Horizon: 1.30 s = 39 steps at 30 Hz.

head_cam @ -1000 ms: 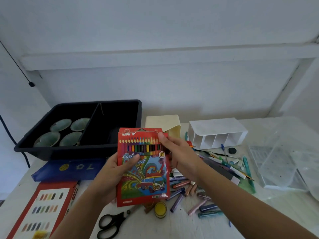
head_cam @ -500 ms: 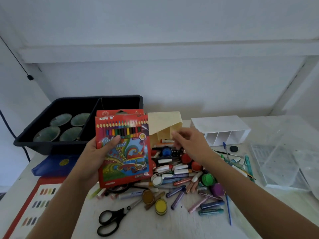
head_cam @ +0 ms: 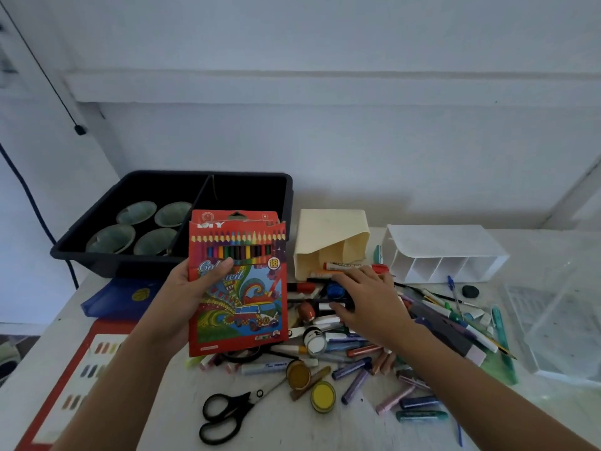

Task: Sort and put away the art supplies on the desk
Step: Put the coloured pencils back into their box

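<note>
Hands apart: the left hand (head_cam: pixel 192 297) grips a red coloured-pencil box (head_cam: pixel 240 307) upright above the tabletop (head_cam: pixel 169 418), thumb across its front, with a second red box (head_cam: pixel 234 218) peeking out behind it. The right hand (head_cam: pixel 367 301) lies palm down on the heap of crayons and markers (head_cam: pixel 374 362) in the middle, fingers spread and fairly straight beside a blue pot (head_cam: pixel 335 289). Nothing shows pinched between them.

The one-handed hold looks like the weak point. With only a thumb and hidden fingers pressing two flat boxes together, the rear one could slide out and drop into the clutter. Rummaging with the right hand could also set round crayons and small pots rolling towards the near edge, where a yellow paint pot (head_cam: pixel 323 396) and black scissors (head_cam: pixel 227 415) lie. A cream holder (head_cam: pixel 328 242) lies tipped on its side just beyond the fingers, with sticks at its mouth. A nudge there would likely spill more.

At the far left corner sits a black divided tray (head_cam: pixel 182 262) with four greenish bowls (head_cam: pixel 136 229) in its left compartment. A blue folder (head_cam: pixel 120 301) and a red colour chart (head_cam: pixel 74 379) lie along the left edge. A white compartment organiser (head_cam: pixel 439 255) stands towards the far right, with a clear plastic box (head_cam: pixel 559 314) by the right edge. Behind is a plain pale wall with a ledge, and a dark cable (head_cam: pixel 42 79) hangs at the left.
</note>
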Available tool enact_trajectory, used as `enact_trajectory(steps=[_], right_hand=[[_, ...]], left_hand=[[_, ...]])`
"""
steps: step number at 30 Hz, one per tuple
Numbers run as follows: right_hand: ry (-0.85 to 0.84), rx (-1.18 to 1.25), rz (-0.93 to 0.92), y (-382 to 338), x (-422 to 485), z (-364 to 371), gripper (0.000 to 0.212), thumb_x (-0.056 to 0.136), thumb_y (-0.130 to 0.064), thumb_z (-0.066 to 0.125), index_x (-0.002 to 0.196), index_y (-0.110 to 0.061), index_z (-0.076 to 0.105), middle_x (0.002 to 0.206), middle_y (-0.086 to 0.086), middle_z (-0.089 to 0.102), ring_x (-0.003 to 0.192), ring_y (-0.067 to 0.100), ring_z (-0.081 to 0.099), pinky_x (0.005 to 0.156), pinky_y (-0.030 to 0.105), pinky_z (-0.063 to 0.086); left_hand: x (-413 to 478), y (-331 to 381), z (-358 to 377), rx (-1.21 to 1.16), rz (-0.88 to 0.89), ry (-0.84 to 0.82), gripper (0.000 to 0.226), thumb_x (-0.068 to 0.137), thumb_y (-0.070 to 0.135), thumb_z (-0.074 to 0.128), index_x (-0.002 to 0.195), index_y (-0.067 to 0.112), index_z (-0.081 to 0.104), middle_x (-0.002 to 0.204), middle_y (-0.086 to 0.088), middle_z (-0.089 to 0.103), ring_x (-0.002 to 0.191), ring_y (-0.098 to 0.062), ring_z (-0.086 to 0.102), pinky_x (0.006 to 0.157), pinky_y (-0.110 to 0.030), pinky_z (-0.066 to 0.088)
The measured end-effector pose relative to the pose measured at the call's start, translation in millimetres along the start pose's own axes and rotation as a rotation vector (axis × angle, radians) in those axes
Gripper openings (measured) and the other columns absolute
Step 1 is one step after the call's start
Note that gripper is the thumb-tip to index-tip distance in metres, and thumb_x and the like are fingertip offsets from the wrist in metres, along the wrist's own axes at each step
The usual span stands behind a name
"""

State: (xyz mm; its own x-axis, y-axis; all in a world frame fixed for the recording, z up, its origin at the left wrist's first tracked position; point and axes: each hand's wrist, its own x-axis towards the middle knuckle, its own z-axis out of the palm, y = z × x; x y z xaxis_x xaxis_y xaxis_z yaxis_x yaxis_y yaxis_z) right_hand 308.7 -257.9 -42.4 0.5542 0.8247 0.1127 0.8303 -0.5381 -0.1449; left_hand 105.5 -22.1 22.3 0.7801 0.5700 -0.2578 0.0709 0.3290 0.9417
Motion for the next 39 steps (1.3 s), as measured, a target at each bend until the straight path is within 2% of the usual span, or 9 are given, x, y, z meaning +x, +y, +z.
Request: enact_trajectory(steps=[6, 13, 16, 19, 23, 27, 29, 34, 39], right_hand=[[0.046, 0.124, -0.031, -4, 6, -2, 0.034, 0.083, -0.055, 0.054, 0.11, -0.034, 0.055, 0.118, -0.014, 0.056, 0.116, 0.014, 0.046, 0.096, 0.038, 0.034], [-0.054, 0.064, -0.078, -16, 11, 1, 0.042, 0.087, -0.059, 0.055, 0.125, -0.04, 0.053, 0.132, -0.009, 0.05, 0.128, 0.018, 0.039, 0.104, 0.046, 0.032], [-0.016, 0.065, -0.093, -21, 11, 1, 0.033, 0.087, -0.052, 0.059, 0.116, -0.038, 0.062, 0.126, -0.004, 0.049, 0.125, 0.021, 0.04, 0.099, 0.047, 0.035], [-0.021, 0.04, -0.11, -26, 15, 0, 0.028, 0.087, -0.05, 0.06, 0.109, -0.036, 0.069, 0.127, -0.003, 0.048, 0.126, 0.022, 0.037, 0.097, 0.047, 0.033], [-0.047, 0.042, -0.099, -32, 21, 0, 0.021, 0.089, -0.043, 0.06, 0.107, -0.034, 0.068, 0.126, -0.004, 0.048, 0.126, 0.023, 0.035, 0.101, 0.051, 0.032], [-0.101, 0.034, -0.065, -34, 26, 2, 0.021, 0.091, -0.041, 0.06, 0.11, -0.033, 0.067, 0.127, -0.003, 0.047, 0.126, 0.024, 0.032, 0.098, 0.051, 0.032], [-0.106, 0.048, -0.048, -34, 27, 3, 0.019, 0.093, -0.039, 0.059, 0.11, -0.033, 0.067, 0.127, -0.004, 0.047, 0.126, 0.023, 0.031, 0.098, 0.049, 0.032], [0.02, 0.292, 0.052, -36, 24, 0, 0.008, 0.097, -0.037, 0.058, 0.101, -0.031, 0.061, 0.12, -0.011, 0.049, 0.119, 0.013, 0.034, 0.099, 0.042, 0.033], [0.187, 0.544, 0.119, -42, 25, -18, 0.009, 0.099, -0.027, 0.057, 0.093, -0.022, 0.062, 0.098, -0.009, 0.056, 0.1, 0.013, 0.047, 0.088, 0.036, 0.04]], left_hand=[[-3, -12, 3, 0.028, -0.015, -0.02, 0.041, 0.085, 0.03, 0.075, 0.121, 0.015, 0.063, 0.112, -0.014, 0.076, 0.098, -0.036, 0.075, 0.068, -0.041, 0.063], [-4, -10, -11, 0.066, 0.011, 0.049, 0.04, 0.08, 0.033, 0.078, 0.115, 0.018, 0.066, 0.107, -0.012, 0.077, 0.092, -0.035, 0.077, 0.063, -0.038, 0.063], [-6, -9, -23, 0.068, 0.025, 0.086, 0.035, 0.077, 0.035, 0.078, 0.108, 0.022, 0.069, 0.103, -0.011, 0.078, 0.088, -0.033, 0.077, 0.059, -0.035, 0.062], [-7, -9, -32, 0.084, 0.037, 0.124, 0.038, 0.08, 0.034, 0.077, 0.112, 0.019, 0.067, 0.103, -0.011, 0.078, 0.086, -0.033, 0.078, 0.058, -0.035, 0.062], [-11, -12, -40, 0.104, 0.044, 0.161, 0.04, 0.083, 0.034, 0.076, 0.117, 0.018, 0.065, 0.104, -0.01, 0.078, 0.089, -0.034, 0.077, 0.062, -0.039, 0.063], [-15, -13, -46, 0.12, 0.042, 0.164, 0.044, 0.082, 0.036, 0.076, 0.12, 0.016, 0.064, 0.107, -0.011, 0.078, 0.093, -0.037, 0.076, 0.083, -0.054, 0.06], [-18, -13, -47, 0.136, 0.037, 0.161, 0.045, 0.082, 0.036, 0.076, 0.12, 0.016, 0.064, 0.107, -0.011, 0.078, 0.092, -0.037, 0.076, 0.085, -0.056, 0.059], [-24, -11, -46, 0.149, 0.042, 0.137, 0.047, 0.078, 0.039, 0.077, 0.118, 0.017, 0.066, 0.106, -0.01, 0.078, 0.091, -0.035, 0.077, 0.068, -0.042, 0.064], [-27, -10, -45, 0.191, 0.051, 0.137, 0.051, 0.074, 0.044, 0.078, 0.118, 0.021, 0.065, 0.105, -0.007, 0.079, 0.09, -0.033, 0.077, 0.076, -0.047, 0.062]])
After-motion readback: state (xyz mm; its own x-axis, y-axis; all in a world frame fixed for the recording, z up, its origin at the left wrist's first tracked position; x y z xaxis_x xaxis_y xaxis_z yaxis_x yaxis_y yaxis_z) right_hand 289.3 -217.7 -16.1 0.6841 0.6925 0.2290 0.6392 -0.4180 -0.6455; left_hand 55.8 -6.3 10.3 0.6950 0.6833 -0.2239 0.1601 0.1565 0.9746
